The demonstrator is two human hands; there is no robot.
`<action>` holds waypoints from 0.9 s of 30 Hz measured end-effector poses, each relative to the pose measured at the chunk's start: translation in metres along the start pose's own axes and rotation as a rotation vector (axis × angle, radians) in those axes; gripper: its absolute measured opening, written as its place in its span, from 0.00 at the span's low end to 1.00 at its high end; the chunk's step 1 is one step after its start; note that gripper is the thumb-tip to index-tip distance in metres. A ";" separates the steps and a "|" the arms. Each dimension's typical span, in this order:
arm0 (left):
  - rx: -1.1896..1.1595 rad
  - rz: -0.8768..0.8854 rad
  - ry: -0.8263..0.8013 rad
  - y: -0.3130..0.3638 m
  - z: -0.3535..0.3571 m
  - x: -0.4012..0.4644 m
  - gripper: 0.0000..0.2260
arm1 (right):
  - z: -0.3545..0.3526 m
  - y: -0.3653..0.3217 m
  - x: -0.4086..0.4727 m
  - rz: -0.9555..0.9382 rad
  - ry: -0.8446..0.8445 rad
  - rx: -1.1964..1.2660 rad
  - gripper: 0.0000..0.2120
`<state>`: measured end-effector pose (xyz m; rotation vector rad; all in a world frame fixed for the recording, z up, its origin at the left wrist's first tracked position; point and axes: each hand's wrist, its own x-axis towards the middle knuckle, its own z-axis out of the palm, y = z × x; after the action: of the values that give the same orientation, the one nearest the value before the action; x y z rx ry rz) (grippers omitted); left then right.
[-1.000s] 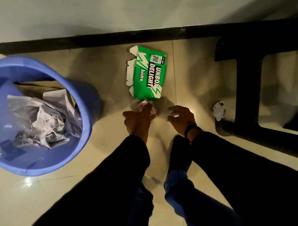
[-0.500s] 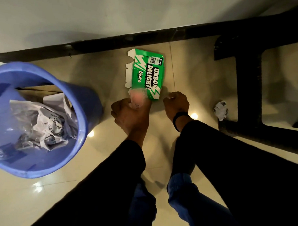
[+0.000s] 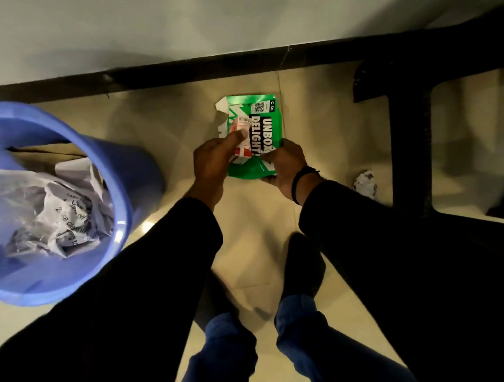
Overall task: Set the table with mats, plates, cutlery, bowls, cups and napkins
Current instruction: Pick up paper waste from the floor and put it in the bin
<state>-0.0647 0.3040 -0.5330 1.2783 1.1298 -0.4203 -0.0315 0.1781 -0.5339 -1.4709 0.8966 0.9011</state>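
— Two hands on litter? Where?
— On the floor near the skirting: right hand [image 3: 287, 163] pinches the flattened green cardboard box [image 3: 258, 127] at its near end, long axis running away; left hand [image 3: 215, 160] clamps a small red-and-white packet [image 3: 241, 133] over it.

We cannot read the whole print on the green box [image 3: 266, 123]: the red-and-white packet [image 3: 241, 140] and both hands cover part of it, and its lower right corner sits under the right hand [image 3: 284, 165]. The left hand [image 3: 212, 160] hides the packet's lower left part, and the packet's label is too small to read. The bin [image 3: 43, 200] is cut off by the left edge, and the writing on the crumpled paper [image 3: 64, 219] inside is blurred. We cannot tell what the small white scrap [image 3: 365, 183] on the floor is. The dark frame [image 3: 410, 143] runs past the right edge.
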 end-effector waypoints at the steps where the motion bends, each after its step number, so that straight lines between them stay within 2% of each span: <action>1: -0.033 -0.050 -0.055 -0.002 0.000 -0.009 0.10 | -0.011 0.002 -0.005 0.020 -0.034 0.047 0.15; 4: -0.055 -0.152 -0.181 -0.007 0.009 -0.040 0.18 | -0.048 0.010 -0.023 0.088 -0.032 0.062 0.15; 7: -0.004 -0.096 -0.197 -0.014 0.024 -0.061 0.09 | -0.078 0.021 -0.033 0.063 0.151 -0.065 0.05; 8: -0.018 -0.081 -0.203 -0.016 0.029 -0.066 0.05 | -0.088 0.026 -0.032 -0.002 0.261 -0.145 0.09; 10: -0.042 -0.060 -0.213 -0.018 0.041 -0.073 0.02 | -0.110 0.036 -0.027 -0.113 0.455 -0.468 0.15; 11: -0.046 -0.052 -0.216 -0.020 0.046 -0.075 0.02 | -0.120 0.044 -0.023 -0.123 0.503 -0.740 0.19; 13: -0.013 -0.050 -0.233 -0.025 0.054 -0.075 0.05 | -0.134 0.058 -0.016 -0.056 0.487 -1.197 0.33; 14: 0.004 -0.051 -0.248 -0.028 0.057 -0.074 0.06 | -0.136 0.066 -0.011 -0.028 0.469 -1.316 0.39; 16: 0.015 -0.047 -0.272 -0.033 0.057 -0.070 0.08 | -0.136 0.072 0.000 -0.050 0.510 -1.333 0.41; 18: 0.014 -0.039 -0.279 -0.039 0.054 -0.065 0.10 | -0.133 0.072 0.011 -0.113 0.608 -1.293 0.36; 23: 0.020 -0.061 -0.258 -0.050 0.038 -0.061 0.04 | -0.123 0.056 0.010 -0.291 0.651 -1.422 0.31; 25: -0.003 -0.076 -0.253 -0.049 0.033 -0.061 0.04 | -0.126 0.052 0.015 -0.222 0.653 -1.404 0.35; 27: -0.037 -0.087 -0.252 -0.047 0.029 -0.059 0.05 | -0.133 0.046 0.024 -0.035 0.647 -1.275 0.40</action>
<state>-0.1154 0.2454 -0.5122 1.1118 0.9773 -0.6050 -0.0567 0.0413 -0.5650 -2.9826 0.7155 1.0273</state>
